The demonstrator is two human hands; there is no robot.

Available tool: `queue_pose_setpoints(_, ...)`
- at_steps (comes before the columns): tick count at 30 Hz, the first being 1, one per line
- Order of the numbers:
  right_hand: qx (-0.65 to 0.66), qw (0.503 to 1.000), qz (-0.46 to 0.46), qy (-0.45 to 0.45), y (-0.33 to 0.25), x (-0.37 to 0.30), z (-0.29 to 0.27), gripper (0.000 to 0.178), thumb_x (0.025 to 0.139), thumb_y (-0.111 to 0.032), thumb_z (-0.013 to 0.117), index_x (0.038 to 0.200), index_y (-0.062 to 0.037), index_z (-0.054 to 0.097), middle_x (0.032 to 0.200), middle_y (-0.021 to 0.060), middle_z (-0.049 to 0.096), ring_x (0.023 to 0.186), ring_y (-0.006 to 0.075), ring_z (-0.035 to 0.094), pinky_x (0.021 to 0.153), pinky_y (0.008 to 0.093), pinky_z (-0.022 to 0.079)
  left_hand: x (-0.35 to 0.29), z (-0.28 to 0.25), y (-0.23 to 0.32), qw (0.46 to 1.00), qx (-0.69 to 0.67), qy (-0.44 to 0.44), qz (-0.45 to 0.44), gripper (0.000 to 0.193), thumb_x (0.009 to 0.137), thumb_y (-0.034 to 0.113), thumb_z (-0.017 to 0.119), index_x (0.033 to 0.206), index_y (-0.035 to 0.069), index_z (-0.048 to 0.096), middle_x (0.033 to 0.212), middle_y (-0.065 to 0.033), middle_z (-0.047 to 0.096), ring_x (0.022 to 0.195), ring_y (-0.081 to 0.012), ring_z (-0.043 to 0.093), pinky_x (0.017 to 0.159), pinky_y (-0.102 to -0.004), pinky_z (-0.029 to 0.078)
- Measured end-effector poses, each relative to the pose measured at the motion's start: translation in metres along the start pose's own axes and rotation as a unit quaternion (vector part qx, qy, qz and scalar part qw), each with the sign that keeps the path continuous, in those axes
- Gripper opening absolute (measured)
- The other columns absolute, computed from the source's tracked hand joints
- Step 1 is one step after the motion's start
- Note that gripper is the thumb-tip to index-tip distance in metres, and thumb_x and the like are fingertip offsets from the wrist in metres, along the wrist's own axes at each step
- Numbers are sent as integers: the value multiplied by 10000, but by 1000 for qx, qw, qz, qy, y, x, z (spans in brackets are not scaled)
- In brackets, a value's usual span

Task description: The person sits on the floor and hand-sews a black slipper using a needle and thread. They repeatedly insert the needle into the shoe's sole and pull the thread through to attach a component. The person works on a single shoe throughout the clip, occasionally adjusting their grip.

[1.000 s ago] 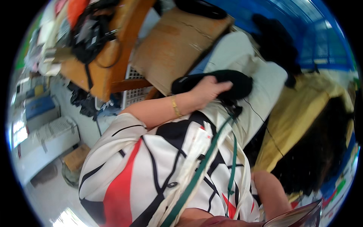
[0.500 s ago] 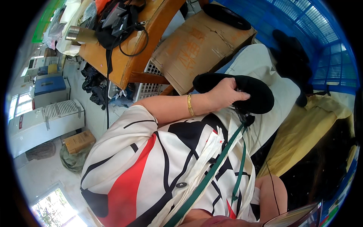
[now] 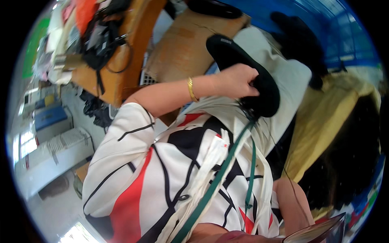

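Observation:
My left hand (image 3: 237, 81), with a gold bangle at its wrist, is closed on a black cloth shoe (image 3: 265, 91). Its thumb and fingers grip the shoe near the middle. The shoe lies tilted over the light trousers (image 3: 289, 77) on my lap, and a small whitish mark shows at its far end. Below it, a dark tangle and green and white straps (image 3: 202, 202) run down over the patterned shirt (image 3: 182, 137). Only part of my right arm (image 3: 289, 202) shows at the lower right; its hand is out of sight.
Another black shoe (image 3: 214, 8) rests on a cardboard box (image 3: 178, 52). A wooden table (image 3: 113, 77) with bags and cables stands at the left. A blue plastic crate (image 3: 344, 48) holds dark items at the right, beside a yellowish cloth (image 3: 314, 133).
The shoe has turned in my left hand, its far end swinging up. The hand now shows more of its back. The whole view has shifted and blurred slightly.

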State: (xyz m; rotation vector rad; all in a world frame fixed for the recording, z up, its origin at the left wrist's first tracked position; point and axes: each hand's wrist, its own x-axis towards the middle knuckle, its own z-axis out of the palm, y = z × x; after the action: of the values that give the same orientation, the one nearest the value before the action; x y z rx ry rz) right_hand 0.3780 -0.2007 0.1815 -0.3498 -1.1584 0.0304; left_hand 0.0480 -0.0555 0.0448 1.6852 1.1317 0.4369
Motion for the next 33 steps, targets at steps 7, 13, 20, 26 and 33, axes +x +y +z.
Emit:
queue_pose_setpoints(7, 26, 944, 306, 123, 15, 0, -33, 98, 916, -43, 585, 840, 6, 547, 572, 12, 422, 522, 105, 430, 511, 285, 406, 66, 14, 0, 920, 287, -260, 62, 288, 799, 213, 713, 958, -18, 647, 926, -198, 673, 917, -383, 642, 788, -450, 512)
queue_pose_setpoints(13, -82, 876, 304, 366, 42, -21, -174, 115, 924, -40, 575, 829, 13, 539, 592, 73, 500, 536, 183, 496, 1044, 605, 448, 52, 24, -14, 910, 360, -136, 153, 226, 762, 172, 750, 936, 60, 659, 896, -96, 640, 914, -309, 612, 771, -425, 508)
queue_pose_setpoints(20, -291, 849, 322, 301, 92, -103, -117, 94, 947, 0, 550, 1024, 49, 531, 688, 84, 558, 628, 180, 566, 912, 421, 552, 3, 26, -11, 969, 225, 18, 96, 235, 783, 133, 771, 969, 66, 644, 856, -55, 637, 803, -224, 604, 703, -312, 508)
queue_pose_setpoints(26, -214, 815, 510, 176, 106, -164, -53, 98, 1002, -117, 560, 1034, -29, 584, 717, 22, 575, 560, 95, 531, 560, 253, 497, -11, 29, -50, 991, -49, 18, -125, 212, 888, 180, 728, 1018, 49, 624, 848, -20, 673, 709, -106, 606, 615, -234, 504)
queue_pose_setpoints(33, -77, 684, 715, -122, 89, -193, 35, 141, 983, -121, 586, 1092, -63, 652, 677, -27, 549, 573, 41, 497, 526, 208, 407, -15, 34, -45, 859, -463, -17, -216, 156, 963, 157, 626, 1065, 39, 615, 944, -94, 698, 789, -138, 678, 620, -219, 546)
